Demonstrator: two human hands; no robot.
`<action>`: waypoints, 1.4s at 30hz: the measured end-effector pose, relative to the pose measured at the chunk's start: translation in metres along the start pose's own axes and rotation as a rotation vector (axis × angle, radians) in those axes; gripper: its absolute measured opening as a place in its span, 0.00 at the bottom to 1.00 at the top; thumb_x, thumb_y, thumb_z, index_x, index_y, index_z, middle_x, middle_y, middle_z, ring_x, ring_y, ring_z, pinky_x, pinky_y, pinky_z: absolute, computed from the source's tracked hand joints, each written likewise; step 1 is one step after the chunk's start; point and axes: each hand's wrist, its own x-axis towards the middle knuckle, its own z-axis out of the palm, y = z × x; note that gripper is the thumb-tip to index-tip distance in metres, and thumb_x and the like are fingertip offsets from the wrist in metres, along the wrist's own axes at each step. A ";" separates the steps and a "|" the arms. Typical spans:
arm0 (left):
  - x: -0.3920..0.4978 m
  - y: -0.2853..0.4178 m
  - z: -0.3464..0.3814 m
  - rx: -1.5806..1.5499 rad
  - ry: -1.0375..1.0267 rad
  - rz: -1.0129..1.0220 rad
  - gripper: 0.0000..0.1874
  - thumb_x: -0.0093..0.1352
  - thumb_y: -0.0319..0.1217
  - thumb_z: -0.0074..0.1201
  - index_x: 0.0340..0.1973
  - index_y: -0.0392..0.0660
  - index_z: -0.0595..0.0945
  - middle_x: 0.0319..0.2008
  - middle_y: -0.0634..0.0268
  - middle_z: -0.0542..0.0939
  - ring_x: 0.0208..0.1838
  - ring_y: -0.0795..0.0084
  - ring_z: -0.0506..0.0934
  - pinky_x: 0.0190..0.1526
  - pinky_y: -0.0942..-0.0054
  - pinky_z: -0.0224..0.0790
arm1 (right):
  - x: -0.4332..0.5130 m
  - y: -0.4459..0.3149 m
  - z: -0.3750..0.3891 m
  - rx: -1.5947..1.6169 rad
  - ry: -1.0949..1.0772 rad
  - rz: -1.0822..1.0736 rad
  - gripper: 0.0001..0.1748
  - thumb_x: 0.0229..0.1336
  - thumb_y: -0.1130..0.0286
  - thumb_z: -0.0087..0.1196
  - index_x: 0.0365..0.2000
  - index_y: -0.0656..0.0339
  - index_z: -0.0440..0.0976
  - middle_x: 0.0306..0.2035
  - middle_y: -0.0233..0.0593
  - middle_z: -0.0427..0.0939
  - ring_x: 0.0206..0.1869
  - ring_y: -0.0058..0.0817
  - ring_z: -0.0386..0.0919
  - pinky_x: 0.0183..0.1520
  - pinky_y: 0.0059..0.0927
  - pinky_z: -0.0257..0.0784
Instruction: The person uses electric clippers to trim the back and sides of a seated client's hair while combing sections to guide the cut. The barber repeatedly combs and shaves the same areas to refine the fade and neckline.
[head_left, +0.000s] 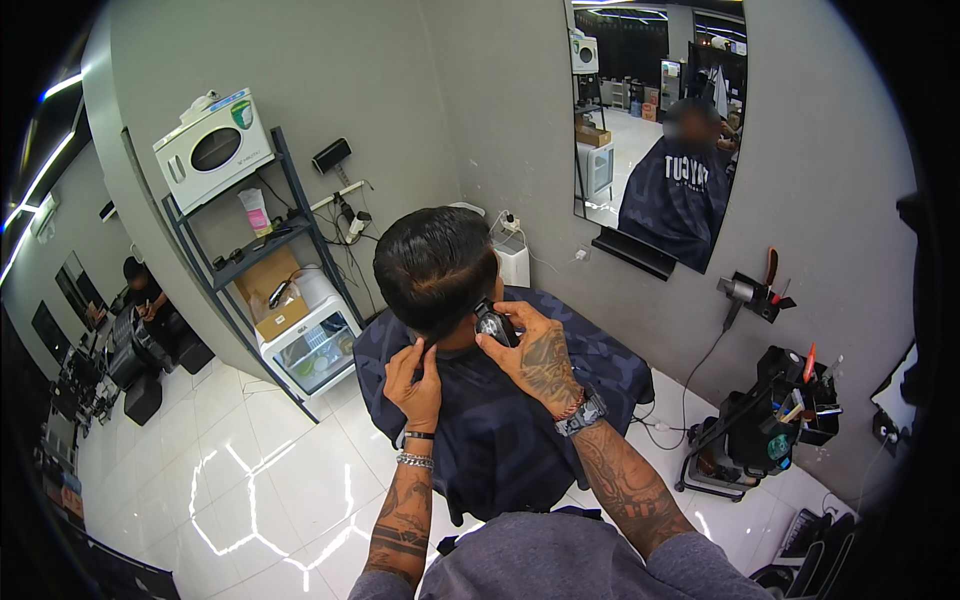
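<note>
My right hand (536, 345) grips a black hair clipper (495, 327) with thumb and fingers. Its head rests close to the right side of a seated person's neck, below short dark hair (435, 262). On the other side of the nape, my left hand (415, 382) is raised with thumb and fingertips beside the hair. Something dark shows at those fingertips, but I cannot tell if it is held or is just hair or cloth. A dark blue patterned barber cape (495, 442) drapes the person's shoulders and back.
A metal rack (300, 225) at left bears a white towel-warmer-like cabinet (214, 150) and a cardboard box (281, 315). A mirror (660, 135) hangs ahead. On the right are a wall holder with a hair dryer (739, 289) and a wheeled tool trolley (765, 420); a cord trails nearby.
</note>
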 end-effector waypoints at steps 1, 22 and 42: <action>0.000 0.000 0.000 0.026 0.003 0.019 0.15 0.66 0.21 0.78 0.49 0.41 0.94 0.40 0.62 0.91 0.38 0.67 0.85 0.47 0.70 0.74 | 0.000 -0.001 0.000 0.002 0.004 -0.009 0.31 0.58 0.61 0.81 0.56 0.67 0.83 0.46 0.53 0.92 0.49 0.41 0.93 0.50 0.37 0.88; 0.008 0.000 -0.005 0.073 0.046 0.151 0.16 0.65 0.19 0.79 0.48 0.39 0.94 0.42 0.60 0.90 0.35 0.70 0.85 0.42 0.72 0.77 | -0.004 -0.019 0.004 0.064 -0.043 0.021 0.29 0.58 0.64 0.80 0.54 0.70 0.83 0.48 0.54 0.90 0.51 0.46 0.91 0.56 0.40 0.86; 0.015 0.007 -0.013 0.089 0.039 0.168 0.16 0.64 0.20 0.78 0.48 0.41 0.94 0.40 0.61 0.90 0.40 0.64 0.87 0.46 0.68 0.72 | -0.011 -0.032 0.002 0.105 -0.092 0.054 0.30 0.59 0.65 0.80 0.56 0.71 0.82 0.49 0.54 0.91 0.50 0.38 0.93 0.47 0.33 0.89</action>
